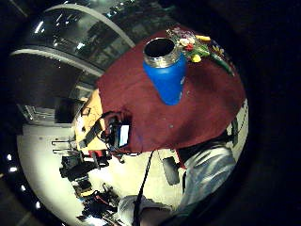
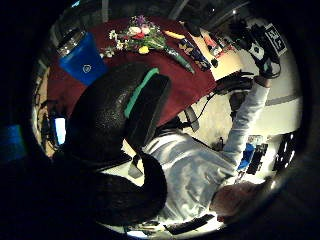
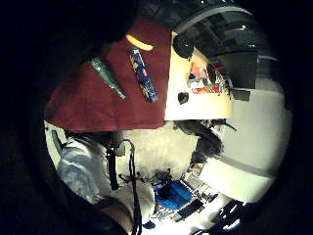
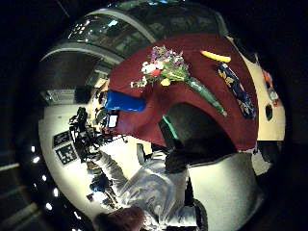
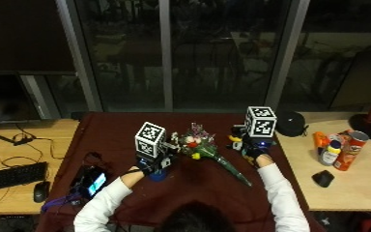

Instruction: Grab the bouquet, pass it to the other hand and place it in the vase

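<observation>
The bouquet [image 5: 206,153] is seen lying on the maroon cloth [image 5: 115,135], stem slanted toward the right hand [image 5: 255,151]; the blue vase [image 1: 167,73] is under the left hand [image 5: 150,165]; neither hand's finger state can be told

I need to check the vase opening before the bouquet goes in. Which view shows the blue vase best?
The left little finger side palm view: the blue vase stands upright there, open mouth visible. The left thumb view crops it; the right thumb view shows it small; the outside view hides it behind the left hand; the right little finger view lacks it.
</observation>
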Available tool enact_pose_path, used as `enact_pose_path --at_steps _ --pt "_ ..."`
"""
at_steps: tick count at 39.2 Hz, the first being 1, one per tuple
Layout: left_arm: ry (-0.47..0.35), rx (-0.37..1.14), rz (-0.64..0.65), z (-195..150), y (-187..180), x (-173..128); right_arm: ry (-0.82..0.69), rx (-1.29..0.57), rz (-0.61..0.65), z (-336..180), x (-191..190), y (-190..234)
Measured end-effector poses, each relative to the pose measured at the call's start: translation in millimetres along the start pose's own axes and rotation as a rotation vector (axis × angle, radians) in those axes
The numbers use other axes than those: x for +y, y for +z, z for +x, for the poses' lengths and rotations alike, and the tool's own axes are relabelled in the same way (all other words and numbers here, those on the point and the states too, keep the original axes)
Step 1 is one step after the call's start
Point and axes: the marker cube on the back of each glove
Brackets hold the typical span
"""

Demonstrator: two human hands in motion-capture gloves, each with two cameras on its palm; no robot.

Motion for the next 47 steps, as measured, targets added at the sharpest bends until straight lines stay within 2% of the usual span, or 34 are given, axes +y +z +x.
enact_pose_path --at_steps 10,19,23,31,41,45,47 --pt "0.038 -0.017 -0.024 8.1 4.9 -4.7 0.128 -0.061 0.015 15.7 -8.8 4.1" --pt "0.063 -0.001 -0.014 15.3 6.7 -11.4 0.281 -0.123 0.036 25.8 -32.5 7.5" --pt "0.081 0.001 -0.033 17.5 9.9 -12.9 0.332 -0.128 -0.017 18.6 -39.4 9.5" --pt "0.103 0.009 -0.032 17.4 17.2 -13.6 0.382 -0.116 0.006 -6.2 -50.1 16.0" --pt "0.1 0.01 -0.05 7.8 29.7 -2.4 0.351 -0.117 -0.132 0.1 -64.7 59.8" --pt "0.079 0.01 -0.049 1.5 32.1 -0.8 0.371 -0.164 -0.289 3.8 -54.1 74.3" --pt "0.074 0.013 -0.048 -0.1 32.7 -1.1 0.355 -0.166 -0.225 10.4 -62.6 84.2"
